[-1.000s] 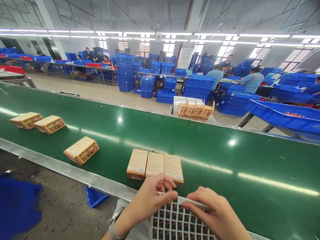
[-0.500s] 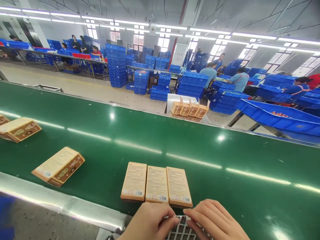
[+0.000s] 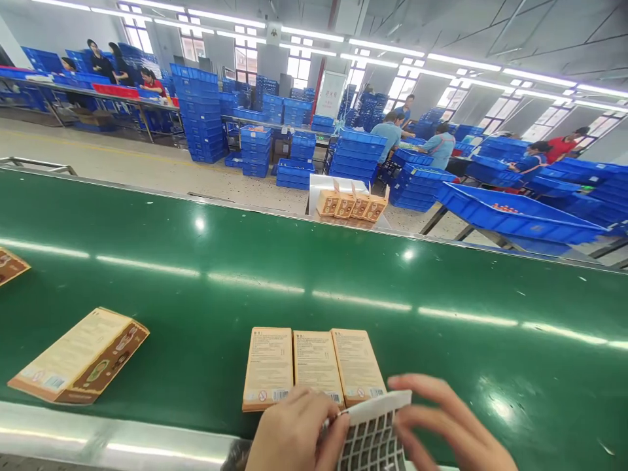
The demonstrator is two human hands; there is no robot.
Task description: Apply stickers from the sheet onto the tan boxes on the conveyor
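My left hand (image 3: 297,428) pinches the left edge of a sticker sheet (image 3: 370,438), white with a grid of small dark squares, at the near edge of the green conveyor belt. My right hand (image 3: 454,425) is at the sheet's right edge; its fingers are spread apart, one touching or very close to the edge, and slightly blurred. Just beyond lie three cream cartons side by side: a left carton (image 3: 269,363), a middle carton (image 3: 316,360) and a right carton (image 3: 358,363). Their printed faces with barcodes are up, and my left hand covers part of the middle one's lower edge.
Another carton (image 3: 81,356) lies askew on the belt (image 3: 196,294) at left, with part of one more (image 3: 10,265) at the frame's edge. Several open-flapped cartons (image 3: 350,204) stand beyond the belt. Blue crates (image 3: 199,114), a sloping blue tray (image 3: 520,219) and people working fill the background.
The view has turned, and the cartons at left have shifted further left. The sheet has come up higher into view, its upper edge raised. My right hand's fingers have spread from their earlier pinch.
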